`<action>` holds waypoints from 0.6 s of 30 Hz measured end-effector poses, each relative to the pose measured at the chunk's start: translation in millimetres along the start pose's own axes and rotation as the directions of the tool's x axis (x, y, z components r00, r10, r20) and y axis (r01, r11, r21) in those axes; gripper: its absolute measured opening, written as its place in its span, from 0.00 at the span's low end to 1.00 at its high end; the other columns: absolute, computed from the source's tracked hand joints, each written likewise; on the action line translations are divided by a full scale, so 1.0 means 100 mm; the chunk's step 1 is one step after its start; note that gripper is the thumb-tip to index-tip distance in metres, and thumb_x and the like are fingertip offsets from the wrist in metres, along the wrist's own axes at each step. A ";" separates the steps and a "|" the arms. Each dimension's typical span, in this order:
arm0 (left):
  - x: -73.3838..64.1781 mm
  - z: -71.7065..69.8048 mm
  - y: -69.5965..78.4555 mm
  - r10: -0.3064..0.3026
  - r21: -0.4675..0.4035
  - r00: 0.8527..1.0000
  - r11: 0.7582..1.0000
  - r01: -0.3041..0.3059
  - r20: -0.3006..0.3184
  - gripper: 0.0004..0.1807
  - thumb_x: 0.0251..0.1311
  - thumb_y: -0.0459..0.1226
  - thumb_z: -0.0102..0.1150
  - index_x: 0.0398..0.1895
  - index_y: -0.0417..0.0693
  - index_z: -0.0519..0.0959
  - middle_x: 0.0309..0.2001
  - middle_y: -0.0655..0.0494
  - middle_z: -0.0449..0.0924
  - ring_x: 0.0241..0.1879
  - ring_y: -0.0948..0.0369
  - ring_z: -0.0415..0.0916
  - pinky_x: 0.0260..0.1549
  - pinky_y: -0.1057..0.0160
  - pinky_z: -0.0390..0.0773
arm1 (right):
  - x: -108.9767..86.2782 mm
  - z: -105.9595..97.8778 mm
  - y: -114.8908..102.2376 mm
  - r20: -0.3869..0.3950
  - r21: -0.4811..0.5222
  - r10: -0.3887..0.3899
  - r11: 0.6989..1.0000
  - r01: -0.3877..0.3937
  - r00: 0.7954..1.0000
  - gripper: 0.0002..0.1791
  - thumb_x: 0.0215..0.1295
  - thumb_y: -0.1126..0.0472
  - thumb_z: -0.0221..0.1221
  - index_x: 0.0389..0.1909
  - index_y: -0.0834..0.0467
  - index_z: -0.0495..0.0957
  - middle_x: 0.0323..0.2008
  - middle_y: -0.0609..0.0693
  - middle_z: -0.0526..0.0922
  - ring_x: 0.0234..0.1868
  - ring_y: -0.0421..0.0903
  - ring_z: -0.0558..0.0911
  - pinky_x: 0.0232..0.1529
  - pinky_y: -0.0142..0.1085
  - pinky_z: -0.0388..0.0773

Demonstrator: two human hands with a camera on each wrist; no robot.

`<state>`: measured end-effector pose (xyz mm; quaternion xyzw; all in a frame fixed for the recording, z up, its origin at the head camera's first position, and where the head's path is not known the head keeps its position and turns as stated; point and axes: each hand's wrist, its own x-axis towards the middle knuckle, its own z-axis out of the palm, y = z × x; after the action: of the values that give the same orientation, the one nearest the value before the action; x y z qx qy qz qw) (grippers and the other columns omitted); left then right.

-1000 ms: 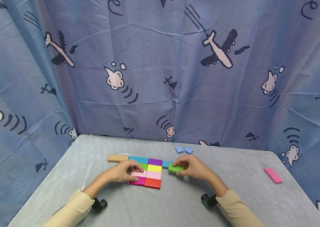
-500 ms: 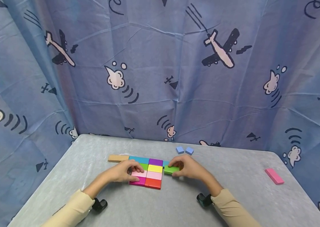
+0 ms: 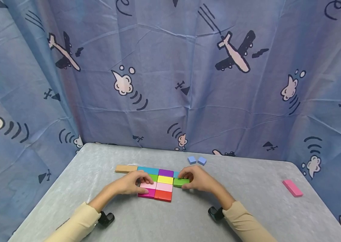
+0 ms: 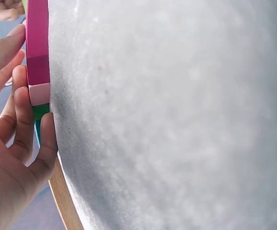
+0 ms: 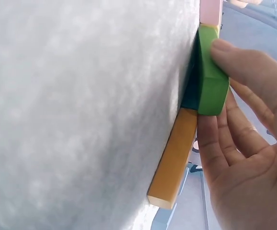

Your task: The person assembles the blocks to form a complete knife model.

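My right hand [image 3: 202, 178] pinches a green block [image 3: 181, 182] between thumb and fingers. The block lies against the right side of the yellow block [image 3: 165, 179], along the front of a mostly covered teal block [image 5: 191, 93]. My left hand [image 3: 129, 183] rests on the left side of the block layout with bent fingers. Its thumb touches the magenta block [image 3: 146, 193]; other fingertips lie by the light pink block [image 3: 147, 185] and a second green block [image 3: 153, 177]. A red block [image 3: 163, 195] and another light pink block [image 3: 164, 187] sit to the right.
Along the back row lie a wooden block [image 3: 126, 168], a teal block [image 3: 148, 170] and a purple block [image 3: 166, 172]. An orange-brown block [image 5: 172, 158] lies beneath my right hand. Two small blue blocks [image 3: 192, 160] stand behind; a pink block [image 3: 292, 188] lies far right.
My right hand has slid the green block leftward until it meets the yellow block, turning it straighter. My left hand has stayed in place.
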<state>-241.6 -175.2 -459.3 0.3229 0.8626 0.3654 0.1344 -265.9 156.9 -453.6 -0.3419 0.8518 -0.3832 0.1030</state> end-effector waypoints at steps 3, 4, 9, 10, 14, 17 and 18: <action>0.00 0.00 0.00 0.000 0.002 1.000 1.000 0.000 0.000 0.14 0.60 0.35 0.73 0.49 0.51 0.84 0.41 0.61 0.79 0.40 0.59 0.72 0.36 0.64 0.72 | 0.01 0.01 -0.01 -0.006 0.002 0.014 1.000 -0.014 1.000 0.16 0.53 0.69 0.76 0.43 0.59 0.86 0.39 0.46 0.84 0.39 0.45 0.81 0.43 0.40 0.79; 0.00 0.00 0.01 0.000 0.002 1.000 1.000 0.000 0.000 0.14 0.60 0.35 0.73 0.49 0.51 0.84 0.41 0.61 0.79 0.40 0.59 0.72 0.36 0.64 0.72 | 0.01 0.02 -0.01 -0.008 0.002 0.019 1.000 -0.019 1.000 0.16 0.53 0.69 0.76 0.43 0.60 0.85 0.39 0.46 0.84 0.39 0.45 0.81 0.43 0.40 0.79; -0.01 -0.01 0.01 0.004 0.005 1.000 1.000 -0.004 -0.001 0.14 0.61 0.34 0.72 0.49 0.49 0.84 0.41 0.61 0.78 0.40 0.58 0.72 0.36 0.64 0.72 | 0.02 0.04 -0.04 -0.022 -0.003 0.024 1.000 -0.025 0.999 0.16 0.53 0.69 0.77 0.43 0.60 0.85 0.39 0.46 0.83 0.39 0.46 0.80 0.42 0.39 0.79; -0.01 -0.01 0.01 0.004 0.007 1.000 1.000 -0.004 0.000 0.14 0.61 0.34 0.72 0.49 0.50 0.84 0.41 0.61 0.78 0.40 0.58 0.72 0.36 0.64 0.72 | 0.01 0.05 -0.03 -0.023 -0.002 0.025 1.000 -0.025 0.999 0.16 0.53 0.69 0.77 0.43 0.60 0.85 0.39 0.46 0.83 0.39 0.46 0.80 0.42 0.39 0.79; 0.00 0.00 0.00 -0.001 0.006 1.000 1.000 0.001 0.003 0.14 0.61 0.34 0.72 0.49 0.51 0.84 0.41 0.62 0.78 0.40 0.60 0.72 0.36 0.64 0.72 | -0.03 0.02 -0.02 -0.030 0.011 0.028 1.000 -0.028 0.999 0.16 0.53 0.68 0.77 0.43 0.60 0.85 0.40 0.47 0.84 0.40 0.47 0.80 0.42 0.41 0.79; 0.00 0.00 -0.01 -0.007 0.001 1.000 1.000 0.007 0.003 0.14 0.61 0.35 0.72 0.49 0.51 0.84 0.41 0.62 0.78 0.41 0.60 0.72 0.37 0.64 0.72 | -0.08 -0.03 0.01 -0.038 0.021 0.033 0.999 -0.033 0.999 0.16 0.53 0.67 0.77 0.44 0.60 0.85 0.41 0.49 0.84 0.41 0.49 0.81 0.44 0.44 0.79; 0.00 0.00 0.00 -0.008 0.002 1.000 1.000 0.008 0.002 0.14 0.61 0.35 0.72 0.49 0.51 0.84 0.41 0.62 0.78 0.41 0.59 0.72 0.37 0.64 0.72 | -0.10 -0.05 0.02 -0.040 0.025 0.036 0.999 -0.035 0.999 0.17 0.54 0.67 0.76 0.44 0.61 0.85 0.42 0.49 0.84 0.42 0.49 0.81 0.45 0.45 0.79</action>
<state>-242.0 -175.6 -459.3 0.3198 0.8641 0.3639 0.1365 -261.6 167.8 -452.8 -0.3176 0.8551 -0.3983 0.0967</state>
